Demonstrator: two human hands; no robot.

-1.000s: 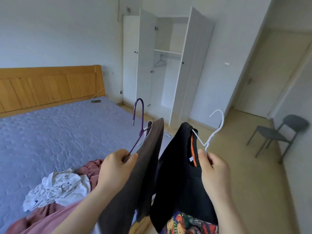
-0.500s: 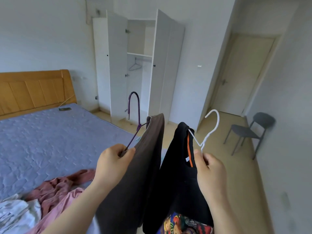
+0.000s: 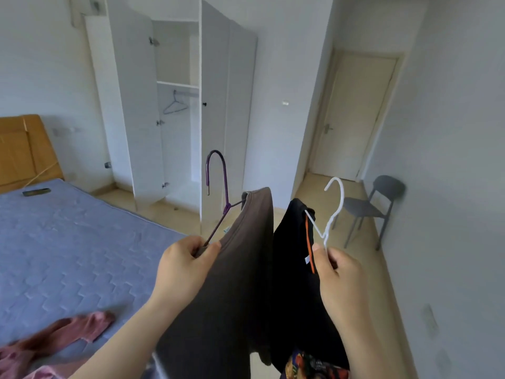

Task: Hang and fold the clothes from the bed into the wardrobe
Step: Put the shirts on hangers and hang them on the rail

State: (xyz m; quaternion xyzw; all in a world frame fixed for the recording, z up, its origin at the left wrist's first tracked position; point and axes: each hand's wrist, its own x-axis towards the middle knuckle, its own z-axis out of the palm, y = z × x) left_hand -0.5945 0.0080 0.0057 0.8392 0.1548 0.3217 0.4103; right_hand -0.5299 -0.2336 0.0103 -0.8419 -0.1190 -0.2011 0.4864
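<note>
Bedroom, pale walls, beige floor. Bed (image 3: 68, 242) with a blue-grey quilted mattress fills 8–10 o'clock, wooden headboard (image 3: 21, 151) at 9. White wardrobe (image 3: 131, 105) sits at 11–12 with one bay's doors swung open. Inside there's a shelf up top and a rail (image 3: 188, 93) under it carrying one bare hanger (image 3: 175, 105). Closed door (image 3: 358, 116) at 1, grey chair (image 3: 366, 206) at 2–3. Small dark flat object (image 3: 37, 192) on the mattress near the headboard, can't tell what.

Both hands low centre, around 6. Left hand (image 3: 183, 269): grip pinched thumb-to-fingers on the lower arm of the purple hanger (image 3: 218, 170), with the brown garment (image 3: 240, 269) draped on it and hanging down. Right hand (image 3: 341, 274): grip pinched on the white hanger (image 3: 334, 209) just under its neck. It carries the black garment (image 3: 292, 269), which has an orange strip at the collar and a bright print at the hem. Both hooks are up and free. Garments hang side by side, touching or nearly so.

Pink clothes (image 3: 68, 332) lie on the bed at 7–8, blurred.

My read on the step: carry phase — two garments are hangered and ready, with the wardrobe well apart ahead. The next move calls for closing on the open bay and lifting one hook over the rail beside the bare hanger, then the other. Risk: the brown garment looks lopsided on its hanger and may slide when tilted. After that, back for the pink pile.
</note>
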